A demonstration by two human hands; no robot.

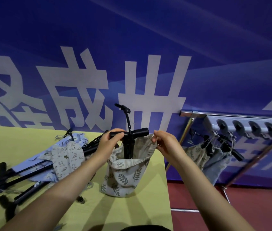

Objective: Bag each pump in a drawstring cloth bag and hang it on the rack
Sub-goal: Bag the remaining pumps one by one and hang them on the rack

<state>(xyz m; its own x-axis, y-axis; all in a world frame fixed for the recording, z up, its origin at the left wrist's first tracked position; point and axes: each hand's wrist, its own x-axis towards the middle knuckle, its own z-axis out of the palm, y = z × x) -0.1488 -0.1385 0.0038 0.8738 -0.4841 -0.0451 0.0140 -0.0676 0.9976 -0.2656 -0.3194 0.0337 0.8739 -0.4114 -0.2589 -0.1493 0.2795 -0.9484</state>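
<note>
A black pump stands upright inside a beige leaf-print drawstring bag on the yellow table. Its T-handle and hose stick out above the bag's mouth. My left hand grips the left end of the T-handle. My right hand pinches the bag's rim at its right side. Several more black pumps and cloth bags lie in a heap at the table's left. The rack stands to the right, with bagged pumps hanging from its hooks.
A blue banner wall with large white characters runs behind the table. The table's right edge drops to a red floor, where the rack's metal legs stand.
</note>
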